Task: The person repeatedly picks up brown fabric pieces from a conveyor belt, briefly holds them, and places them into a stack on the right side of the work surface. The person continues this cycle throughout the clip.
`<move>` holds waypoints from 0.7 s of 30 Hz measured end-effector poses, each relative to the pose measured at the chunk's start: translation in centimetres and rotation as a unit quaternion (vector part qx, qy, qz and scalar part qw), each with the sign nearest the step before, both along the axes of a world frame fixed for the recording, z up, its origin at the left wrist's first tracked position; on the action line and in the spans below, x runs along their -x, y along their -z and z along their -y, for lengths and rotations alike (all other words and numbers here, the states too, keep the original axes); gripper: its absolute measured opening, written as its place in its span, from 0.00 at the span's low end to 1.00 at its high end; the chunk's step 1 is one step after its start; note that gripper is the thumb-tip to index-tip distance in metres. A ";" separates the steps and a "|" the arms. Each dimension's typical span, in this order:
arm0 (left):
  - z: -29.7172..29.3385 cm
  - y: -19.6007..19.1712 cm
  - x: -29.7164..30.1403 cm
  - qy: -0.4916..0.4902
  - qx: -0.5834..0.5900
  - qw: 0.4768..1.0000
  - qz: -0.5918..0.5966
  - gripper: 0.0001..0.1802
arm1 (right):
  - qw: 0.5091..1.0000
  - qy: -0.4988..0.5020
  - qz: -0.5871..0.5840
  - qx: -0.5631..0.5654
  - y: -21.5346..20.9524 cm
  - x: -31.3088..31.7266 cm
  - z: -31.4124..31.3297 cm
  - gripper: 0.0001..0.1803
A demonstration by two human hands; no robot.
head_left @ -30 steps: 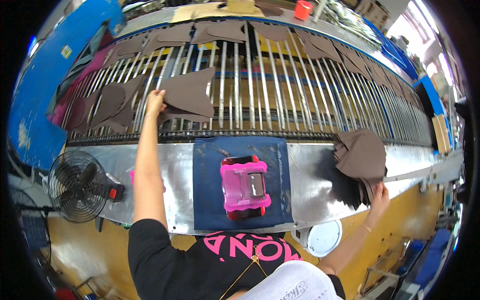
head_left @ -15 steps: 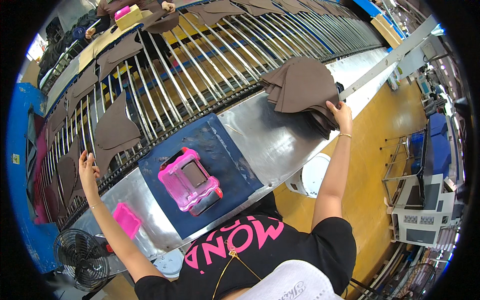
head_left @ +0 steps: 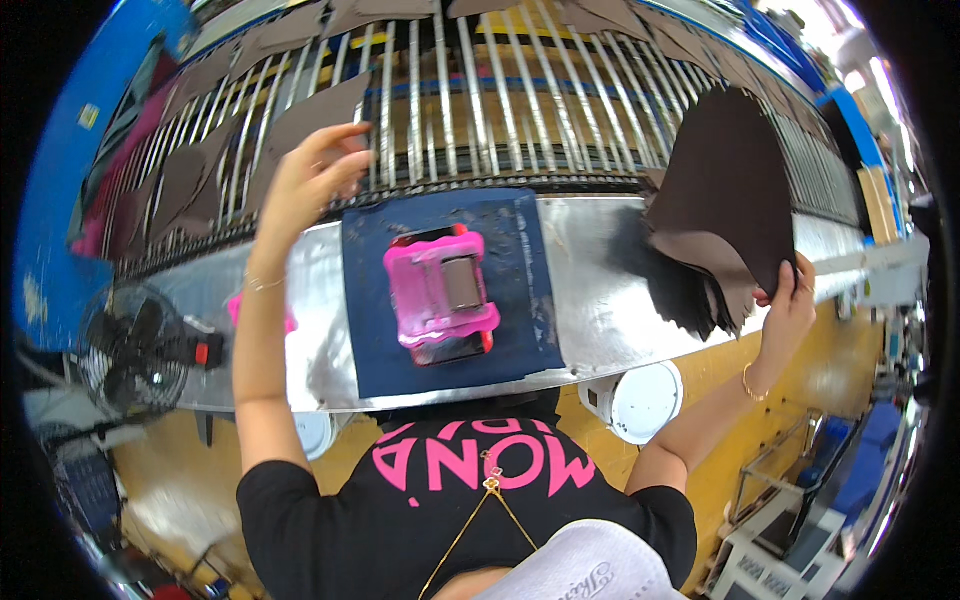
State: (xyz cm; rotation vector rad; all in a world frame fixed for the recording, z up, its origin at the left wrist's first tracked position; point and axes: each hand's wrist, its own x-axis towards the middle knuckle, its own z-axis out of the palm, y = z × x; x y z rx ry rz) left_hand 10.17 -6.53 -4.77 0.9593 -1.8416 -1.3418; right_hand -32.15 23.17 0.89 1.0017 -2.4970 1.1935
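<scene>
Nearest the body, on the shiny metal worktop: dark blue mat with a pink boxy hand tool lying untouched on it, long axis running away from the body.

Off to the right, right hand up at the worktop's edge, grip clenched on the lower corner of a fanned stack of dark brown cut fabric pieces, stack tilted upright, leaning up and left from the fingers.

Off to the left, left hand raised, fingers spread and released, holding nothing, hovering just over a single brown fabric piece on the rack of metal rods.

Left hand nearer the rack; stack well apart, rightward.

Farther back, more brown pieces along the rods. Low left, small black fan.
</scene>
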 end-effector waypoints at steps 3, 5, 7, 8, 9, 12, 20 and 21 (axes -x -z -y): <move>-2.4 -0.9 3.2 0.047 0.156 0.986 0.045 0.41 | 0.953 -0.153 0.150 0.215 1.3 -4.6 3.0 0.16; -3.4 -1.2 3.6 0.070 0.157 0.985 -0.016 0.45 | 0.901 -0.227 0.235 0.285 2.3 -8.4 5.6 0.17; -4.0 -1.6 2.8 0.080 0.052 0.994 -0.051 0.35 | 0.842 -0.313 0.299 0.322 4.8 -11.7 8.0 0.17; -4.1 -2.8 2.3 0.091 -0.047 0.993 -0.065 0.29 | 0.824 -0.336 0.326 0.320 4.9 -13.9 9.0 0.16; -4.9 -4.8 1.4 0.067 -0.096 0.992 -0.049 0.17 | 0.806 -0.377 0.341 0.304 5.6 -15.0 9.7 0.15; -4.9 -5.9 -3.4 -0.024 -0.009 1.000 -0.010 0.12 | 0.860 -0.436 0.227 0.138 7.1 -16.7 11.5 0.08; -7.6 -6.4 -11.2 -0.152 0.079 0.985 0.025 0.09 | 0.815 -0.569 0.098 0.054 8.4 -21.0 14.1 0.09; -7.9 -6.0 -11.5 -0.157 0.074 0.984 0.036 0.09 | 0.812 -0.577 0.068 0.056 8.5 -20.9 14.1 0.08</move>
